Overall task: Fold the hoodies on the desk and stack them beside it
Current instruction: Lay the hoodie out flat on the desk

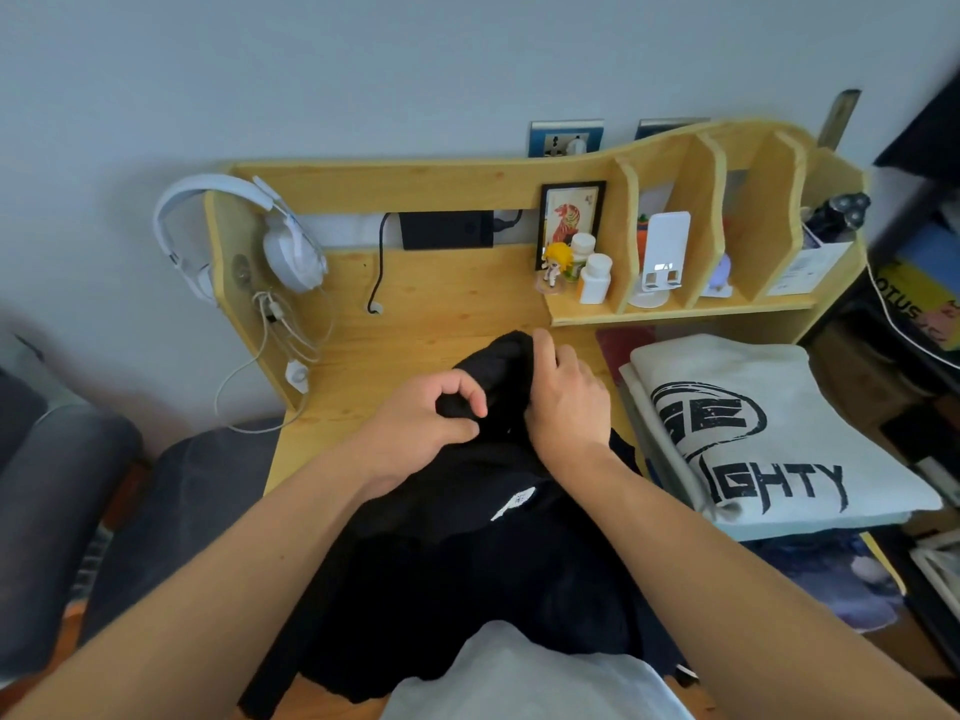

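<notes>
Black hoodie in hand, pale ones already folded at the bench's right edge.

The left hand point(431, 426) is pinching a bunch of the black hoodie point(467, 563), and the right hand point(563, 402) is grasping its upper part; both grips are closing on cloth. The hoodie is lying crumpled over the bench's point(415, 304) near edge, not yet folded. Folded pale hoodies point(779, 433) are sitting stacked at the right edge, so part of the job looks done. In the shelf compartments point(675, 304) are standing white bottles point(595, 278), a figurine point(556, 265) and a white stand point(662, 252).
</notes>
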Action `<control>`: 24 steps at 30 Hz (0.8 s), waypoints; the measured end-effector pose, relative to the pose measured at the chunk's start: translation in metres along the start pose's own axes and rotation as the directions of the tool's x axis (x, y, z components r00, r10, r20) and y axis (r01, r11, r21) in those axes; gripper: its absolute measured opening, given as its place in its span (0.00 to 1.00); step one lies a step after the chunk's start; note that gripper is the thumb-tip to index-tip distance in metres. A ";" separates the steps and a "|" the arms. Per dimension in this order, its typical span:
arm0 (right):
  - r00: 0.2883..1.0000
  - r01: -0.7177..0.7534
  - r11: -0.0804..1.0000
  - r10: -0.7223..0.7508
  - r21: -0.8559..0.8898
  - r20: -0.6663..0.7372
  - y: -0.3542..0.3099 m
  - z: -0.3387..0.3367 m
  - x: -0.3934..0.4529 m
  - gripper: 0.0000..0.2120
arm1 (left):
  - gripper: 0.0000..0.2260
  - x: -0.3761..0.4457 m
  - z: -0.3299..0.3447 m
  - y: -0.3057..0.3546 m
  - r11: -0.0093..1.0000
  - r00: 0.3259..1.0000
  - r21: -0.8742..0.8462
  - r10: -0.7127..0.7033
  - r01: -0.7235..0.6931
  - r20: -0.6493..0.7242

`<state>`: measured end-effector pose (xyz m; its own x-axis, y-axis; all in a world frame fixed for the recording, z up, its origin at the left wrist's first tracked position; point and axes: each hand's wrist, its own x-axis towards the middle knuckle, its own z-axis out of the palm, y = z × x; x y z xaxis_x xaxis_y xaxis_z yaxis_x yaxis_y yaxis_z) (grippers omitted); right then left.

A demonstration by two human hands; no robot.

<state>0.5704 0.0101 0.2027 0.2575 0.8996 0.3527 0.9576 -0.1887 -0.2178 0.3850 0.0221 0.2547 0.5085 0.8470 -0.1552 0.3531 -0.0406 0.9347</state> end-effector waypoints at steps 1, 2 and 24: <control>1.000 0.010 0.999 -0.010 -0.038 -0.012 0.003 0.004 0.001 0.38 | 0.13 -0.001 -0.002 0.002 1.000 1.000 0.006 0.013 -0.013 0.000; 1.000 0.024 0.998 -0.025 -0.057 -0.017 0.005 0.007 0.001 0.38 | 0.12 -0.002 -0.003 0.004 0.998 1.000 0.048 0.030 -0.030 -0.008; 0.724 -0.689 0.061 0.001 0.722 0.690 0.000 -0.015 -0.018 0.07 | 0.12 0.006 0.008 -0.031 0.967 0.971 -0.207 -0.181 0.146 -0.159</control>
<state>0.5679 -0.0118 0.2095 0.0981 0.9226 -0.3730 -0.2126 -0.3467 -0.9136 0.3830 0.0247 0.2221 0.3049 0.9137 -0.2688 0.2531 0.1943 0.9477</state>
